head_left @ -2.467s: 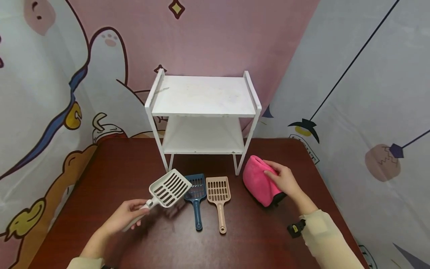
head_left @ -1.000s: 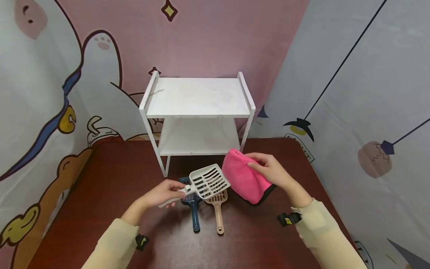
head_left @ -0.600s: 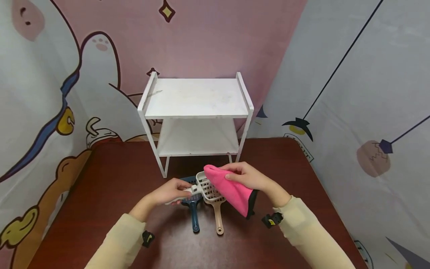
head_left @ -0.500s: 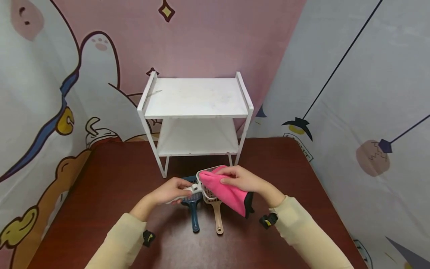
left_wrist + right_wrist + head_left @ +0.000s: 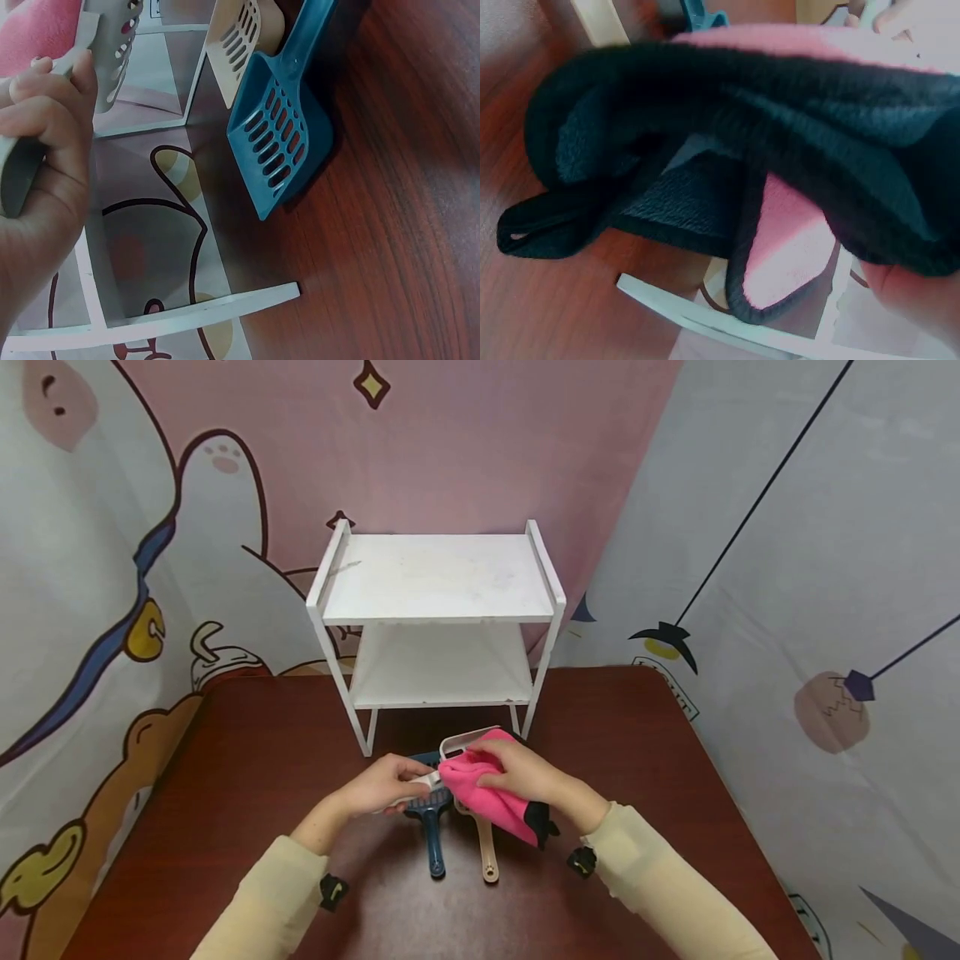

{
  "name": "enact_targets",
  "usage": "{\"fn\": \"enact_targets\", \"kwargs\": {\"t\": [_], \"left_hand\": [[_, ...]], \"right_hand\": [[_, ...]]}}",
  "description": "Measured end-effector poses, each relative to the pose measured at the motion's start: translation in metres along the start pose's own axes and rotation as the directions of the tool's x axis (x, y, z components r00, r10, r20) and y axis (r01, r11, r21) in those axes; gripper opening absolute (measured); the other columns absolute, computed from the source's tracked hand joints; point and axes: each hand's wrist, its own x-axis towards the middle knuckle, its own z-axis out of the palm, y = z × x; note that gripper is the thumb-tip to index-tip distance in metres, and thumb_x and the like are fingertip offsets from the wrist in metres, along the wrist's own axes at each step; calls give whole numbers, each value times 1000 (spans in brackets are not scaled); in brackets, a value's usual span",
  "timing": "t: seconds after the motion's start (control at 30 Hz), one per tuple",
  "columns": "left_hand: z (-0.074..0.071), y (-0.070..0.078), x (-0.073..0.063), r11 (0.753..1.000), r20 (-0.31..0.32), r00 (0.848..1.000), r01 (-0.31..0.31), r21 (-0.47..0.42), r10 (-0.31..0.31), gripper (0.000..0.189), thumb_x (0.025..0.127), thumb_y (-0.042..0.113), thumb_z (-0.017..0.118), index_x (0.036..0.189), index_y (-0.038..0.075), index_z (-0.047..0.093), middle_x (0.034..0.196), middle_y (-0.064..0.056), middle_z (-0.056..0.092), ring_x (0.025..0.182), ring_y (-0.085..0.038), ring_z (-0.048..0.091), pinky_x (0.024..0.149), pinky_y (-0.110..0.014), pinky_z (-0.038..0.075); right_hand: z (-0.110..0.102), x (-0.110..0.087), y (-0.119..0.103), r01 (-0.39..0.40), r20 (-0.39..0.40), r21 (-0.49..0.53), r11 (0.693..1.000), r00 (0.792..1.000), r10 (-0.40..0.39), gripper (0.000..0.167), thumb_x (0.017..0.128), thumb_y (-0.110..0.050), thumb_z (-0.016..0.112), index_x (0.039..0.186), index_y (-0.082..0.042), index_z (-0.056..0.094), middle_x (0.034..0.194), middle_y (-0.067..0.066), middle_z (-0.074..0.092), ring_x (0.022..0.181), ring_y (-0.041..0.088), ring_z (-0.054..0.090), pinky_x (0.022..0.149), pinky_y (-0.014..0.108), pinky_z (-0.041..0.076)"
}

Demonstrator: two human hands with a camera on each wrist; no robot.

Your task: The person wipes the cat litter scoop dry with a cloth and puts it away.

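My left hand (image 5: 384, 789) grips a white slotted litter scoop (image 5: 459, 742) by its handle, holding it above two other scoops. A pink cloth (image 5: 486, 789) with black edging is in my right hand (image 5: 521, 774), fingers pressing it into the scoop's head, which the cloth mostly covers. In the right wrist view the cloth (image 5: 787, 247) fills the foreground, its dark side and a black loop showing. Beneath lie a blue litter scoop (image 5: 433, 835) and a beige litter scoop (image 5: 487, 852), handles toward me. The beige head is largely hidden in the head view.
A white two-tier shelf (image 5: 442, 577) stands at the back of the dark red-brown table (image 5: 270, 727), just behind the scoops. Patterned fabric (image 5: 487, 443) hangs around the table's back and sides.
The white scoop has moved right, over the blue and beige ones. My right hand has brought the cloth left onto the scoop's head and shifted it farther left across it.
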Motion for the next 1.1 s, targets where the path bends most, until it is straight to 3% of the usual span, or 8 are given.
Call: {"fn": "enact_targets", "kwargs": {"t": [0.17,0.37,0.5,0.7,0.87,1.0,1.1], "left_hand": [[3,3,2,999,14,999,-38,7,38,28,91,12,58,115,-2,62,61,1,55,41,-7,41,39,-20,34],[7,2,2,999,15,1000,-18,-38,18,31,92,12,58,119,-2,60,64,2,58,42,-7,42,39,-20,35],[8,3,3,999,17,999,-29,-40,30,32,92,14,59,119,-2,60,62,2,57,42,-6,42,39,-19,34],[8,5,4,999,32,999,-22,-44,24,33,92,14,58,121,-3,59,65,4,60,42,-5,41,39,-19,33],[8,6,3,998,31,1000,-3,-58,5,34,93,14,58,123,-2,58,70,1,63,43,-6,40,40,-19,32],[7,6,2,996,29,999,-11,-85,14,37,92,15,58,125,-4,56,74,0,65,43,-6,40,40,-20,32],[5,5,1,995,20,1000,-15,-95,17,39,92,15,58,126,-5,55,73,1,64,43,-5,40,40,-20,32]], "right_hand": [[5,3,1,41,39,-99,994,999,-37,39,90,-16,62,127,-4,57,118,10,62,107,20,57,93,36,47],[7,3,0,59,-21,-246,967,998,-66,16,87,-13,64,102,-10,69,90,2,68,80,13,60,72,25,49],[8,1,0,3,-82,-339,941,996,-33,8,83,-11,66,89,-13,71,78,-2,66,68,11,55,60,23,44],[5,-7,13,-93,-152,-410,907,988,32,15,79,-9,69,93,-12,73,89,3,70,78,16,63,63,30,50],[-3,-15,25,-137,-223,-326,935,973,64,15,77,-7,69,92,-7,73,88,6,69,80,19,64,68,33,52],[-10,-18,34,-159,-286,-140,977,952,113,12,76,-5,69,88,-6,69,81,4,66,72,14,59,66,28,50],[-12,-20,38,-164,-316,-14,986,937,151,12,77,-7,71,87,-8,65,79,4,66,71,12,57,65,26,48]]}}
